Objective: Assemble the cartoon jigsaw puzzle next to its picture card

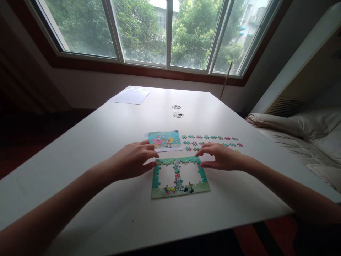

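Observation:
A partly assembled jigsaw puzzle lies flat in front of me, its border joined and a column of pieces with a cartoon figure running down the middle. My left hand is at its upper left corner, thumb and fingers apart, nothing held. At the upper right corner is my right hand, fingers curved and apart from the thumb, also without anything visible in it. Just beyond the puzzle lies a reference picture of cartoon characters. Loose puzzle pieces sit in rows right of the picture, some hidden behind my right hand.
The white table carries a sheet of paper at its far left and two round cable-hole covers near the back. A padded beige seat stands to the right. Windows line the far wall, with a thin stick below them.

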Demonstrator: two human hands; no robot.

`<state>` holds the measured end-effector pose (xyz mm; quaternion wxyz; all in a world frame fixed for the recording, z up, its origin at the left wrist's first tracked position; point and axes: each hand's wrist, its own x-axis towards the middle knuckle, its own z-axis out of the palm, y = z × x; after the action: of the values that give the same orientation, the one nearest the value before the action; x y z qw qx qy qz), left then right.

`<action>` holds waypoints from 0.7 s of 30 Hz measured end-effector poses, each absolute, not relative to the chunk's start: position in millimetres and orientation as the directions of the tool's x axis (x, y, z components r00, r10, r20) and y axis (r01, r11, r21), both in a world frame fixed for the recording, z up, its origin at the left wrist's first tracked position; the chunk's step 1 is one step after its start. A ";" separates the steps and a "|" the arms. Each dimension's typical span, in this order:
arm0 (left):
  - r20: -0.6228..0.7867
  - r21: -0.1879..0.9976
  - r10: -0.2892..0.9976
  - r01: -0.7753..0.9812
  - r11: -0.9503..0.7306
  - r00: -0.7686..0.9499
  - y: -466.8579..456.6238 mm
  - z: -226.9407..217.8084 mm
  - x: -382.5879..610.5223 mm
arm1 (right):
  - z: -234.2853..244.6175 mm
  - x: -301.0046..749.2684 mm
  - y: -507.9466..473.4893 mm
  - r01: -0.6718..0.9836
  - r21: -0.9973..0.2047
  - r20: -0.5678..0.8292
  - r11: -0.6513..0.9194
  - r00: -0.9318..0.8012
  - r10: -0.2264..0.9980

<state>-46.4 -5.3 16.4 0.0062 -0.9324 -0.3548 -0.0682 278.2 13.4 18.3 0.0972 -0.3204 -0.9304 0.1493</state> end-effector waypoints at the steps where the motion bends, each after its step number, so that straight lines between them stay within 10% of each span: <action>1: 0.106 0.047 0.671 0.670 -0.741 0.734 -6.8 19.2 -48.1 | 17.5 283.6 10.9 0.576 -0.339 0.080 0.744 -0.770 0.633; 21: 0.035 -0.025 0.748 0.749 -0.662 0.663 -41.3 15.4 -45.9 | 3.6 289.9 -18.0 0.677 -0.320 0.004 0.663 -0.699 0.716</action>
<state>-45.9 -41.3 15.4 0.0185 -0.9117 -0.4104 -0.0108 289.9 -18.0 3.6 0.0647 -0.3828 -0.9095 0.1486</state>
